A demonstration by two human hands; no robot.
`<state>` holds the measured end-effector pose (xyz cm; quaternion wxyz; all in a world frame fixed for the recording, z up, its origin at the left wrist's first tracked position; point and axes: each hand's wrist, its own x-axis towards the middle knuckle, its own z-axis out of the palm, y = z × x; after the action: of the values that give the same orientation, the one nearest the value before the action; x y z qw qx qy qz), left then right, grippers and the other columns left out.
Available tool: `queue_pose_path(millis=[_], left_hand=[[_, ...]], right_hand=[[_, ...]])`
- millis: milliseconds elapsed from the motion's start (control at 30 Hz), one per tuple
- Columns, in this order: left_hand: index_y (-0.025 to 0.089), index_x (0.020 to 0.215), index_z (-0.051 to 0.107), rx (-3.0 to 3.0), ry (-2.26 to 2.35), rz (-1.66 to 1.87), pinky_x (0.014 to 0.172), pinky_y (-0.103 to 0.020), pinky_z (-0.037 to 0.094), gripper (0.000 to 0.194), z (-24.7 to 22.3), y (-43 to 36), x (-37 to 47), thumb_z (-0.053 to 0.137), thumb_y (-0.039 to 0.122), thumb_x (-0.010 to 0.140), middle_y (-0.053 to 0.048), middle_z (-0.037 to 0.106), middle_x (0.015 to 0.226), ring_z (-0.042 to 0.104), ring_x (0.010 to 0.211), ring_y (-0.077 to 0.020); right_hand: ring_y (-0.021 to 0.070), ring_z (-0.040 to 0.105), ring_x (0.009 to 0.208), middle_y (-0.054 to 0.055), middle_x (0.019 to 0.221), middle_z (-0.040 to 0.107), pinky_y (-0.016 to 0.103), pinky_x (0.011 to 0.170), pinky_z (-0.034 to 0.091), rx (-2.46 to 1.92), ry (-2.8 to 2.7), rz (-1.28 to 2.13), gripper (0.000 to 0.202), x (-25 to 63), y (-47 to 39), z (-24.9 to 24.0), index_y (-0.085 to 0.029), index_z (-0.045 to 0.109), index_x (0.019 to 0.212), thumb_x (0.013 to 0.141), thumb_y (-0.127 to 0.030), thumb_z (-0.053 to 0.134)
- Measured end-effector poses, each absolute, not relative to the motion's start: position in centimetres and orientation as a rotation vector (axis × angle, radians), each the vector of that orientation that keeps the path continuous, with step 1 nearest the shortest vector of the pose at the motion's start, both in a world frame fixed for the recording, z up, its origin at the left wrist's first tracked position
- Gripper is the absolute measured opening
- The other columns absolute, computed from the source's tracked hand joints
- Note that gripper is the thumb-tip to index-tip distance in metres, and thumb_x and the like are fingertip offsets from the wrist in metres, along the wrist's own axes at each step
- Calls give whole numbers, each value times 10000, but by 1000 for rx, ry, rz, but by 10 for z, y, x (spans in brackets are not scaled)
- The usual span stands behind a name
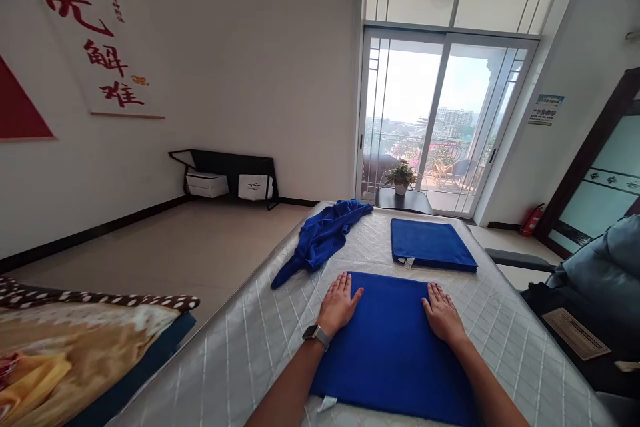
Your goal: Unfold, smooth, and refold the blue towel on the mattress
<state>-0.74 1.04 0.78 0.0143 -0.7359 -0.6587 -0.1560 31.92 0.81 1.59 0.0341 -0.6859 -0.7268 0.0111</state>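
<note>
A blue cloth (390, 353), folded into a flat square, lies in front of me on a white quilted mattress (240, 327). My left hand (340, 303) rests flat at its far left corner, fingers stretched out; a watch is on that wrist. On the far right corner my right hand (443, 312) lies flat too, thumb apart from the fingers. A small white tag (327, 403) sticks out at the cloth's near left edge. Beyond it is a second folded blue cloth (431, 243), with a white tag on its near edge. A crumpled blue cloth (325, 237) lies at the far left.
At the left stands a bed with a patterned blanket (100, 340). A potted plant (401, 177) sits on a chair or small table past the mattress, before glass sliding doors. To the right are a dark armchair (605, 267) and a fire extinguisher (531, 220). A low black rack (233, 173) stands by the wall.
</note>
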Motion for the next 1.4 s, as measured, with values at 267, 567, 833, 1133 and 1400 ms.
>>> queue_pose_path(millis=[267,567,833,1133,1400], left_hand=[[59,1526,334,-2367,-2083,-528,1206,-463,221,864,20,1,-11,114,680,968,-210,282,1602,273,1488,-295],[9,1497,370,-2322,-2033,-552,1195,-445,253,868,9,5,-11,110,654,978,-227,340,1572,318,1470,-299],[15,1451,455,-2125,-2022,-527,1184,-470,296,824,16,2,-11,188,639,985,-232,472,1493,414,1417,-312],[171,1550,309,-2796,-1263,-594,1208,-431,296,645,34,-66,124,238,536,1023,-95,372,1586,310,1478,-223],[113,1540,326,-2805,-1479,-523,1204,-458,285,688,30,-52,180,101,515,1029,-140,375,1578,294,1483,-245]], right_hand=[[203,105,1520,98,1647,157,391,1225,79,-2148,-2249,50,681,313,-3,33,-79,180,1573,1000,-447,180],[190,76,1522,72,1651,139,406,1224,109,-2127,-2202,96,686,311,-42,26,-89,167,1576,1002,-464,136],[193,44,1524,73,1652,111,388,1227,59,-2150,-2137,204,715,306,-54,27,-93,146,1579,992,-500,159],[221,78,1523,114,1643,123,419,1223,90,-2107,-2165,184,662,309,-56,28,-61,184,1568,995,-393,202],[224,51,1524,77,1650,130,427,1224,62,-2062,-2207,177,619,311,-59,29,-134,224,1573,981,-316,241]])
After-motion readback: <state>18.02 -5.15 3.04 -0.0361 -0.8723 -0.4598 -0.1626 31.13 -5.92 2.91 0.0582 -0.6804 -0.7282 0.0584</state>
